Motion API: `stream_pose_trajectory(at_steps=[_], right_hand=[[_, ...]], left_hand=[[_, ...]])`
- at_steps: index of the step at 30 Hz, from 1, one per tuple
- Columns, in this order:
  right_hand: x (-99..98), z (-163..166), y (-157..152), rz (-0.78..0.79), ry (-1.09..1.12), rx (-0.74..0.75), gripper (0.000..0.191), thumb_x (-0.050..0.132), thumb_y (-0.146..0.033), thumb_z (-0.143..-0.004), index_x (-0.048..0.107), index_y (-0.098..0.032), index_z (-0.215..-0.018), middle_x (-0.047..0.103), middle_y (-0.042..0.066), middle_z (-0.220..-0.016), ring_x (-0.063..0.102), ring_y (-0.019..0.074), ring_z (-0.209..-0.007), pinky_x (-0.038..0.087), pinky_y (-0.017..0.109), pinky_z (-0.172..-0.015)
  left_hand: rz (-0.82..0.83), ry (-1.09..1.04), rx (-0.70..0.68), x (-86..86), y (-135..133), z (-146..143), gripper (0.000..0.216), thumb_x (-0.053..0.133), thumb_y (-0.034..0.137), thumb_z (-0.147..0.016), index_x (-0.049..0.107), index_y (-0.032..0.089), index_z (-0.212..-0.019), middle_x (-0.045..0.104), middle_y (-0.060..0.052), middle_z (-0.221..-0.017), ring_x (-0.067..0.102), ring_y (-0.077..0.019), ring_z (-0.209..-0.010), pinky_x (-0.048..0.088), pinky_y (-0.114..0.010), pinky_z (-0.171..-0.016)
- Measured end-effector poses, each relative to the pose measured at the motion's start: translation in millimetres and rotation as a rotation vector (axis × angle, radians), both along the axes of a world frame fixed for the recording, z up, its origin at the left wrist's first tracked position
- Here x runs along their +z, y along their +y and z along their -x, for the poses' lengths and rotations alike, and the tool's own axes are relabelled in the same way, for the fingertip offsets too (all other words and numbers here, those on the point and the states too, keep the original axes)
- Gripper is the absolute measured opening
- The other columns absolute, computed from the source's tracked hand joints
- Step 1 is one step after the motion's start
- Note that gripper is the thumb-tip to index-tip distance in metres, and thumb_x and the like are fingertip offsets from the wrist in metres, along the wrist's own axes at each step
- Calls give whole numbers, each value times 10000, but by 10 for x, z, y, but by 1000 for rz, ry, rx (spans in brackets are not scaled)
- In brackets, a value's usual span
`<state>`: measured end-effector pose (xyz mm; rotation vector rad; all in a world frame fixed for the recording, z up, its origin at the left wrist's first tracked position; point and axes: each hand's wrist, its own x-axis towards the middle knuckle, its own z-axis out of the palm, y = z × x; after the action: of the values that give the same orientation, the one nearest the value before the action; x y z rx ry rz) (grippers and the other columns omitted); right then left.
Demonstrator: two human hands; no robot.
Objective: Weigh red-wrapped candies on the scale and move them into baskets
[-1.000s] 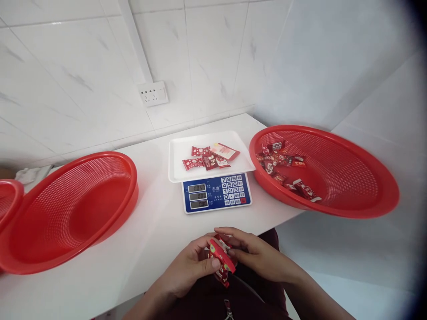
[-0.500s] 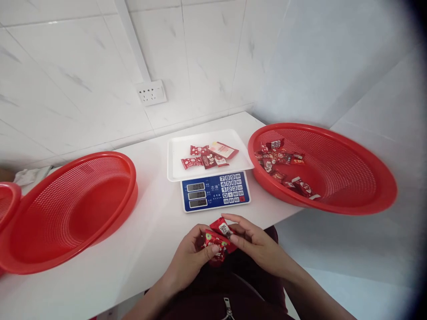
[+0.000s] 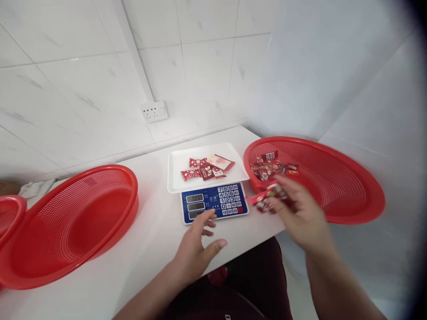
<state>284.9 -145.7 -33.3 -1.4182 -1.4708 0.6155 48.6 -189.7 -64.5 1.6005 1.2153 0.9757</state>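
My right hand (image 3: 302,218), smeared by motion, grips red snack packets (image 3: 265,200) at the near rim of the right red basket (image 3: 353,186); I cannot tell how many. Empty, with thumb and fingers apart, my left hand (image 3: 196,249) hovers just in front of the digital scale (image 3: 213,205), its fingertips overlapping the lower keypad edge. Several red packets (image 3: 207,171) and a flat card-like packet (image 3: 220,162) lie on the scale's white tray (image 3: 175,178). More wrapped snacks (image 3: 271,169) rest inside the right basket. Below my left hand, a red packet (image 3: 218,275) shows against my dark clothing.
A large red basket (image 3: 115,240) stands on the white table (image 3: 150,266) at left, with another red basket (image 3: 11,218) beside it at the picture's edge. A power socket (image 3: 154,111) is mounted on the tiled wall behind.
My hands have parted. The right one has moved right and forward with the packets to the basket's rim; the left has let go and opened. The view has tilted up slightly.
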Motion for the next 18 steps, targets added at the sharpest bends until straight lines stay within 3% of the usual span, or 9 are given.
stream_pose_trajectory(at_steps=[2, 4, 6, 8, 13, 18], right_hand=[[165, -217, 143, -45, -191, -223, 538, 512, -458, -833, 429, -286, -1336, 494, 81, -1352, 479, 289, -1211, 379, 449, -1016], [255, -359, 264, 15, -399, -265, 569, 459, -463, -858, 384, -255, -1382, 424, 104, -1413, 402, 306, -1281, 344, 468, -1041], [245, -410, 364, 54, -550, -195, 597, 424, -462, -869, 358, -203, -1403, 298, 121, -1488, 269, 315, -1358, 291, 486, -1072], [159, -395, 446, 55, -623, -57, 611, 410, -459, -870, 350, -174, -1407, 240, 113, -1514, 202, 299, -1385, 262, 471, -1091], [-66, -314, 564, 232, -733, 287, 626, 419, -448, -864, 300, -231, -1439, 422, 86, -1425, 443, 314, -1257, 412, 465, -981], [-120, -341, 584, 247, -718, 341, 578, 343, -419, -898, 284, -245, -1446, 486, 86, -1375, 490, 313, -1216, 440, 464, -935]], left_hand=[[-188, 199, 37, 89, 198, 114, 404, 573, 329, -837, 474, 279, -1226, 504, -93, -1266, 502, -245, -1134, 442, -393, -920], [-343, 392, 92, 204, 444, 220, 333, 526, 323, -863, 511, 253, -1188, 486, -95, -1305, 436, -249, -1224, 372, -412, -1014], [-415, 593, 114, 326, 707, 300, 325, 485, 291, -880, 510, 212, -1194, 460, -103, -1346, 373, -242, -1280, 312, -405, -1066], [-383, 791, 74, 430, 955, 351, 360, 481, 255, -873, 493, 171, -1223, 443, -112, -1372, 316, -249, -1314, 279, -401, -1085], [-279, 934, -17, 521, 1405, 419, 400, 557, 238, -797, 526, 135, -1183, 563, -143, -1239, 429, -286, -1230, 377, -399, -995], [-198, 1001, -3, 470, 1580, 462, 337, 502, 229, -797, 549, 149, -1121, 625, -135, -1084, 574, -286, -1034, 467, -373, -824]])
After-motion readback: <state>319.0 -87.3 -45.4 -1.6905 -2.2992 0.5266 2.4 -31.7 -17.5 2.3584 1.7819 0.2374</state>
